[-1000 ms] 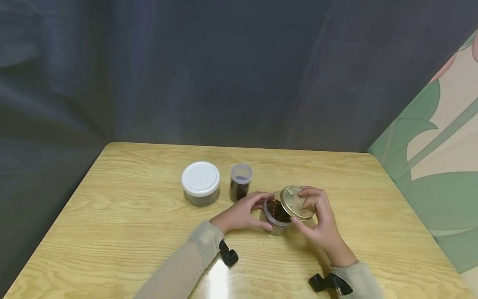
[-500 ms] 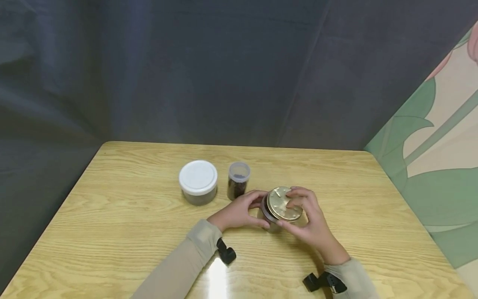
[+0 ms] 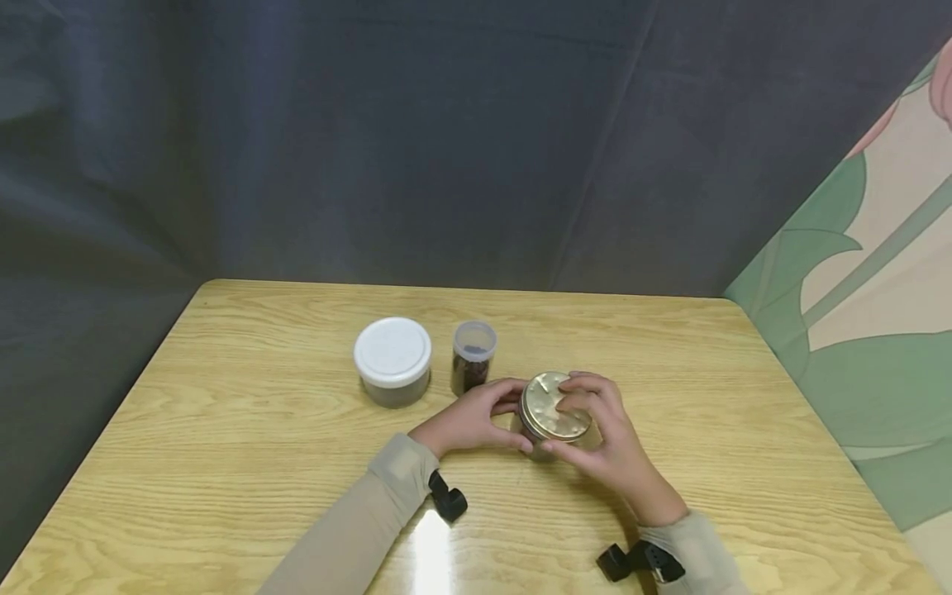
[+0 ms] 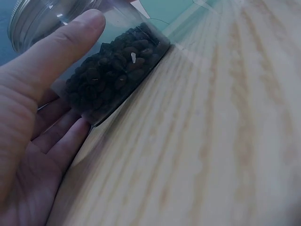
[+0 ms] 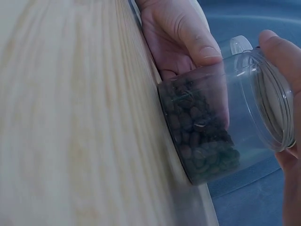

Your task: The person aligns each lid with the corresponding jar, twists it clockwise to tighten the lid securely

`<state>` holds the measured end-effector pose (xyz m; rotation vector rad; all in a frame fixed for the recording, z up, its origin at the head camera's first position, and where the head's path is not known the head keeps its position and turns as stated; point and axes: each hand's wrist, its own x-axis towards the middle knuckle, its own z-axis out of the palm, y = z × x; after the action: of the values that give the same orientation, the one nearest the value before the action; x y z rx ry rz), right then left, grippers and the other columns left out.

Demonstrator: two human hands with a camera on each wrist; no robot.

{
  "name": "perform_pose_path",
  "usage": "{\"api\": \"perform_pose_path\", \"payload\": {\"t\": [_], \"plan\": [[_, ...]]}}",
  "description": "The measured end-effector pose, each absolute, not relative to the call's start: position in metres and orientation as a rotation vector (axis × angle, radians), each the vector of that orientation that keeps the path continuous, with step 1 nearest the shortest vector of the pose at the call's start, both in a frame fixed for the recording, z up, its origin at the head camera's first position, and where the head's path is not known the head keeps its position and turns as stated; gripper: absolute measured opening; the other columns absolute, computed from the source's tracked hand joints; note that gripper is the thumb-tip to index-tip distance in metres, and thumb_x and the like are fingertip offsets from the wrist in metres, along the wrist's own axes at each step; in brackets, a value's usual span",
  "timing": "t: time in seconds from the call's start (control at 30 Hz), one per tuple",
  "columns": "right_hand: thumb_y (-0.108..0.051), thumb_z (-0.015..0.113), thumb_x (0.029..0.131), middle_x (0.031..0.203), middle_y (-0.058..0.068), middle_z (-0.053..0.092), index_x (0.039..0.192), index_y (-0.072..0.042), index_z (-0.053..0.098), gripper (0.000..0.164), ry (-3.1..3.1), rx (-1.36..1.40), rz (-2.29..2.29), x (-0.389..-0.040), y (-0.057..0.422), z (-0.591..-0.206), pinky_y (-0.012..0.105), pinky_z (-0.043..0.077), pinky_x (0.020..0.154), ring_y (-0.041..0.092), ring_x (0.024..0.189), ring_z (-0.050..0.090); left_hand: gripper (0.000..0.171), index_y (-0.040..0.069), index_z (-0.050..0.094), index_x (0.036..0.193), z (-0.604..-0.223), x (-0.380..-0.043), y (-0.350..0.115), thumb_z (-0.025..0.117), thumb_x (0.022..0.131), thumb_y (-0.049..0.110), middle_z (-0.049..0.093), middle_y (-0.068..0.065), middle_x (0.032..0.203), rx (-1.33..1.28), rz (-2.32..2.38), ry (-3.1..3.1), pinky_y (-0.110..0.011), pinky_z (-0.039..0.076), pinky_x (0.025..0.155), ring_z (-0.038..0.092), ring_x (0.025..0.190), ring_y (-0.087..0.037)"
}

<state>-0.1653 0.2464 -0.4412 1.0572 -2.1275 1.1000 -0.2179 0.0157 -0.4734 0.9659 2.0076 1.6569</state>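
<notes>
Right wrist view: clear jar (image 5: 203,129) upright on table (image 5: 80,117). Left hand (image 3: 476,421) grips jar's left side; right hand (image 3: 608,438) curls fingers round gold lid (image 3: 541,406) atop jar. Likely closing step; next move seemingly needs twist, jar steadied.

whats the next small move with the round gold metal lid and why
Probably turn the round gold metal lid with the right hand: it grips the lid over the mouth of the clear cylindrical jar, which the left hand holds.
</notes>
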Motion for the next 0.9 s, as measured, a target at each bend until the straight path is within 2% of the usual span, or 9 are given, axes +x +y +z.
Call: {"api": "perform_pose_path", "payload": {"t": [0.4, 0.53, 0.6, 0.7, 0.8, 0.9], "plan": [[-0.050, 0.071, 0.092, 0.124, 0.022, 0.054, 0.105, -0.005, 0.062, 0.047, -2.160, 1.070, 1.076, -0.1642, 0.2454, -0.4397, 0.026, 0.031, 0.116, 0.034, 0.129, 0.040, 0.081, 0.005, 0.046, 0.148, -0.4725, -0.2180, 0.0155, 0.087, 0.080, 0.009, 0.050, -0.005, 0.149, 0.972, 1.660, 1.999, -0.022, 0.043, 0.111, 0.052, 0.133, -0.011], [-0.054, 0.070, 0.091, 0.129, 0.020, 0.050, 0.107, -0.007, 0.060, 0.051, -2.252, 1.025, 1.104, -0.1623, 0.2467, -0.4386, 0.026, 0.030, 0.115, 0.029, 0.132, 0.038, 0.081, 0.006, 0.046, 0.149, -0.4714, -0.2180, 0.0151, 0.087, 0.080, 0.009, 0.049, -0.005, 0.150, 0.958, 1.659, 1.997, -0.022, 0.043, 0.111, 0.052, 0.134, -0.012], [-0.054, 0.073, 0.089, 0.134, 0.018, 0.047, 0.112, -0.007, 0.059, 0.055, -2.315, 0.964, 1.141, -0.1603, 0.2480, -0.4376, 0.028, 0.030, 0.115, 0.025, 0.134, 0.037, 0.081, 0.006, 0.045, 0.149, -0.4712, -0.2178, 0.0152, 0.087, 0.080, 0.009, 0.049, -0.006, 0.150, 0.950, 1.657, 1.994, -0.021, 0.042, 0.111, 0.052, 0.134, -0.014], [-0.043, 0.084, 0.083, 0.143, 0.017, 0.042, 0.121, -0.007, 0.056, 0.059, -2.389, 0.880, 1.192, -0.1584, 0.2500, -0.4356, 0.042, 0.032, 0.114, 0.022, 0.136, 0.036, 0.081, 0.006, 0.045, 0.149, -0.4711, -0.2176, 0.0153, 0.087, 0.080, 0.008, 0.049, -0.006, 0.150, 0.944, 1.656, 1.993, -0.021, 0.043, 0.111, 0.052, 0.135, -0.015], [-0.023, 0.089, 0.077, 0.148, 0.015, 0.042, 0.127, -0.009, 0.058, 0.060, -2.423, 0.845, 1.208, -0.1581, 0.2510, -0.4338, 0.057, 0.031, 0.112, 0.024, 0.140, 0.033, 0.081, 0.006, 0.045, 0.150, -0.4715, -0.2179, 0.0155, 0.087, 0.080, 0.008, 0.049, -0.006, 0.150, 0.946, 1.656, 1.987, -0.021, 0.043, 0.111, 0.052, 0.134, -0.015], [-0.013, 0.088, 0.075, 0.146, 0.015, 0.045, 0.127, -0.010, 0.061, 0.058, -2.418, 0.870, 1.198, -0.1588, 0.2516, -0.4342, 0.047, 0.032, 0.114, 0.023, 0.139, 0.034, 0.081, 0.007, 0.045, 0.150, -0.4709, -0.2178, 0.0156, 0.087, 0.080, 0.008, 0.049, -0.005, 0.150, 0.944, 1.647, 1.989, -0.021, 0.043, 0.111, 0.052, 0.135, -0.015]]}}
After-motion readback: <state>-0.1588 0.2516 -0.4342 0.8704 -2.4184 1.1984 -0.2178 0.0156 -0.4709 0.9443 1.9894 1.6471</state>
